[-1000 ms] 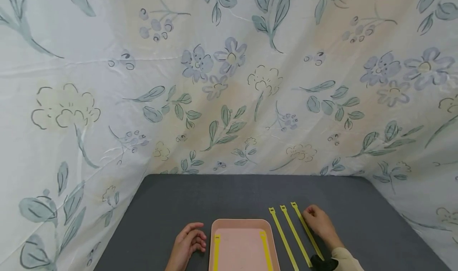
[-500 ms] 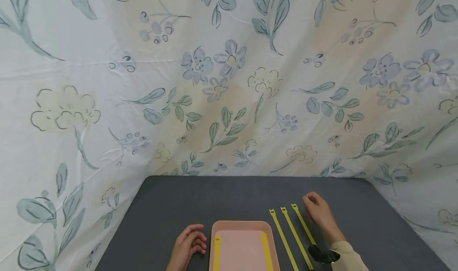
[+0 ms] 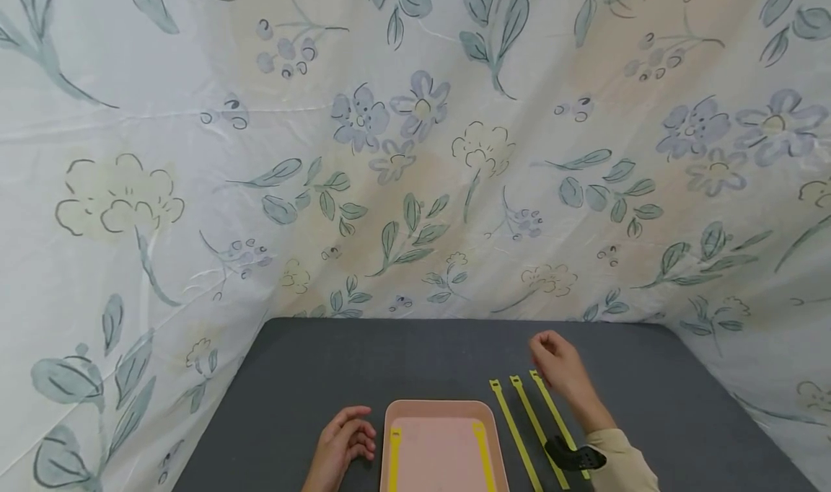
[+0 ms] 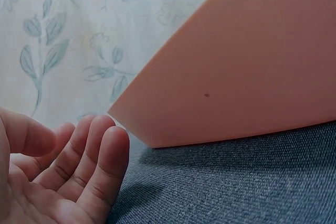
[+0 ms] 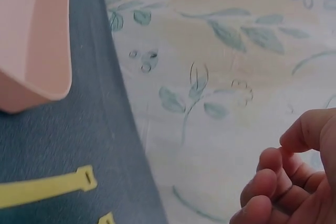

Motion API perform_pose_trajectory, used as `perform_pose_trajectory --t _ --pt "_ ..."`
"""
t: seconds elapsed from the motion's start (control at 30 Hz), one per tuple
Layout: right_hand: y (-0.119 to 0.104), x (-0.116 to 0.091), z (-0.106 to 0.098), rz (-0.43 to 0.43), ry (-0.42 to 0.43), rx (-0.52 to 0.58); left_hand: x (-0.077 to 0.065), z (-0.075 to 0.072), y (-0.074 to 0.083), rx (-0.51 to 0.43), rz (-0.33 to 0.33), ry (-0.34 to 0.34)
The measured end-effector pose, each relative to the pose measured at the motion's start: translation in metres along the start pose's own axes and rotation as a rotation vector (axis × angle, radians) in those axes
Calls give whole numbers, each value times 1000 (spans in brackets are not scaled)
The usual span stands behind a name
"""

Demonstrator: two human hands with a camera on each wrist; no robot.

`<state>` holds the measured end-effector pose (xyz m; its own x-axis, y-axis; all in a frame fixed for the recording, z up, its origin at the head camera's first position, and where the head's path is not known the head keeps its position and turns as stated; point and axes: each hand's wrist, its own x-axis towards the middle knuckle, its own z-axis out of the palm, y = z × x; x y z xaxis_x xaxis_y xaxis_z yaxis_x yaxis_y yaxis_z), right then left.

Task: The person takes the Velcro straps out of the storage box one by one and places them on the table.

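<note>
Above three yellow ties (image 3: 534, 427), the right hand (image 3: 560, 370) hovers loosely curled, apparently empty.

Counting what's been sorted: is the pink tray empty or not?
Not empty: two yellow strips lie inside the pink tray, along its sides.

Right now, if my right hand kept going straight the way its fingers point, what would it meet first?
Probably nothing on the table: the right hand hangs above the yellow ties, fingers curled toward the flowered cloth. Depth is unclear.
</note>
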<state>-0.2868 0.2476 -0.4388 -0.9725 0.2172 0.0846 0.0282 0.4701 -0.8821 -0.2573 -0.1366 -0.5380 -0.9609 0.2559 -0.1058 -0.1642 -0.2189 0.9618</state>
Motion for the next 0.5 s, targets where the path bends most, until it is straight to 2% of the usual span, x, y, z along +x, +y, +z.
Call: perform_pose_trajectory --t 0.3,0.5 --pt "-29 -11 14 -99 -91 59 -1 1 0 -11 1 6" --pt "-47 -14 25 -91 -118 78 -1 1 0 -4 4 10"
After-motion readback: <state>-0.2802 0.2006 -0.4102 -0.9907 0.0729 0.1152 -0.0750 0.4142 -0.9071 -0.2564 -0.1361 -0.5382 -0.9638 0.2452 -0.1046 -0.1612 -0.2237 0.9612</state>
